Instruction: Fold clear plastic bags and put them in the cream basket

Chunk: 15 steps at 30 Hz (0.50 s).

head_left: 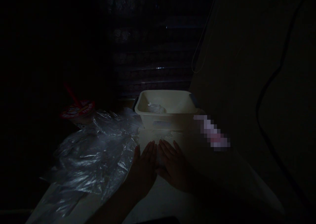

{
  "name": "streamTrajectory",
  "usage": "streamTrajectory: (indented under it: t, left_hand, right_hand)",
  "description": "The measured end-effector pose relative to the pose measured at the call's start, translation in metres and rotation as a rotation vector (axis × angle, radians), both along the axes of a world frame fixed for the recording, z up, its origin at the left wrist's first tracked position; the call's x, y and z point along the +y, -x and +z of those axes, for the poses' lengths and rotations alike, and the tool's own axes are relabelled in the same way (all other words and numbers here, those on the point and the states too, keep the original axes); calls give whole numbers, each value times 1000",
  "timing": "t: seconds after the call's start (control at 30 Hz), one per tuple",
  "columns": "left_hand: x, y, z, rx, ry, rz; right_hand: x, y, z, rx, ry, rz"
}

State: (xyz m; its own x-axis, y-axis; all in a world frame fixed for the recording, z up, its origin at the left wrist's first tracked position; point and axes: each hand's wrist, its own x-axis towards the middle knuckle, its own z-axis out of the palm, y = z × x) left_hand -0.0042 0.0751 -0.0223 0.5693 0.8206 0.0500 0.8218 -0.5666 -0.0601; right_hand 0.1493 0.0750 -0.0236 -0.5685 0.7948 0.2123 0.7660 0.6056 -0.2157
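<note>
Darkness swallows most of the room, with a ridged backdrop [158, 53] behind and a pale tabletop [153, 204] in front of you. Your left hand [145, 168] and right hand [174, 164] lie side by side, palms down. Their fingers are stretched nearly straight, fairly close together, and grip nothing that you can make out. Faint glints just past your fingertips look like a thin clear sheet [169, 134], apparently lying flat on the tabletop and perhaps reaching under your palms; the gloom leaves that unsure.

To your left, a loose heap [93, 161] of crinkled clear plastic spreads over the tabletop, near a cup [80, 109] with a red straw [73, 95]. Beyond your hands stands a cream bin [164, 120], upright, with a clear packet [155, 108] inside.

As for progress, you seem to be partway: one packet at least is in the bin, the sheet before you looks mid-handling, and the heap seems not yet dealt with. You cannot tell how many pieces it holds.
</note>
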Motion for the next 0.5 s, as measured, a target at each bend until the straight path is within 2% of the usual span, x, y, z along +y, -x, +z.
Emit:
streamTrajectory:
  t: [0.17,0.27,0.37,0.5]
  left_hand:
    - [1,1,-7,-25,-94,-12]
    - [0,1,-10,-71,-173,18]
    - [-1,1,-12,-113,-229,46]
    - [0,2,-16,-161,-240,57]
  right_hand:
    - [15,-11,0,233,-17,-56]
    - [33,-19,5,298,50,-71]
    - [51,-20,17,189,173,21]
    - [66,-7,36,-68,298,87]
